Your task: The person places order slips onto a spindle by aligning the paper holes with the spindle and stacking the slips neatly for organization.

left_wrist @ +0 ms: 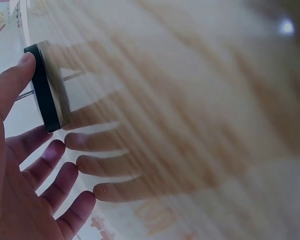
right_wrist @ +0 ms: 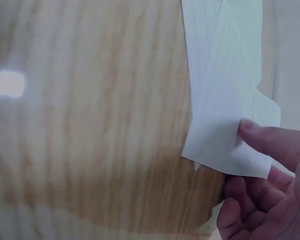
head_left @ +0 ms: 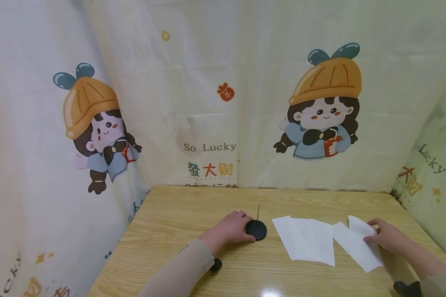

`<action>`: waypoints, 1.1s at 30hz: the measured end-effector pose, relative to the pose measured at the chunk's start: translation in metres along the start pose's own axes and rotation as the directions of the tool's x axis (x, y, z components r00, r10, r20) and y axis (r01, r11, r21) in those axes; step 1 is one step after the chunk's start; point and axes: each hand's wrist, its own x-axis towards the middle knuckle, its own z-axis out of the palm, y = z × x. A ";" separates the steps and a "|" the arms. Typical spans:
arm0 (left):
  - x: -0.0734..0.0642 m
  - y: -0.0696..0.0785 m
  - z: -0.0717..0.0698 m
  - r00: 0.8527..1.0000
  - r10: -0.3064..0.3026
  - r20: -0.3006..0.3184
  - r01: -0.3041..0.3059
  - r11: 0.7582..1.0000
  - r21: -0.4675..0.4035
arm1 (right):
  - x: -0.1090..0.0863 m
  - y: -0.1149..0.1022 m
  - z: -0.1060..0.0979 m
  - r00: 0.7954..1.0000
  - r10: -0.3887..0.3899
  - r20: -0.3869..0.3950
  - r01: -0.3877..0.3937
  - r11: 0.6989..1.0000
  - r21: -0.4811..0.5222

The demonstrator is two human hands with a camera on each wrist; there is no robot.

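My left hand (head_left: 228, 229) grips the edge of a receipt spike's round black base (head_left: 256, 231). A thin metal spike (head_left: 258, 212) stands upright from it. In the left wrist view the thumb (left_wrist: 17, 77) and index finger hold the base's rim, and the other fingers touch the tabletop. On the right, my right hand (head_left: 388, 236) pinches a white paper slip (head_left: 368, 241) between thumb and fingers. The slip (right_wrist: 224, 142) has its near end raised in the right wrist view and overlaps other faintly lined paper (right_wrist: 204, 30).
Several overlapping white paper slips (head_left: 304, 239) lie between the spike and my right hand. The wooden table (head_left: 193, 202) is glossy and reflects light. Printed curtains (head_left: 260, 173) hang behind it and at both sides.
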 end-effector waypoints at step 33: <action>0.002 -0.006 0.006 1.000 -0.002 -0.012 0.002 1.000 -0.021 | -0.026 -0.020 0.004 0.974 -0.091 -0.208 0.123 0.981 0.148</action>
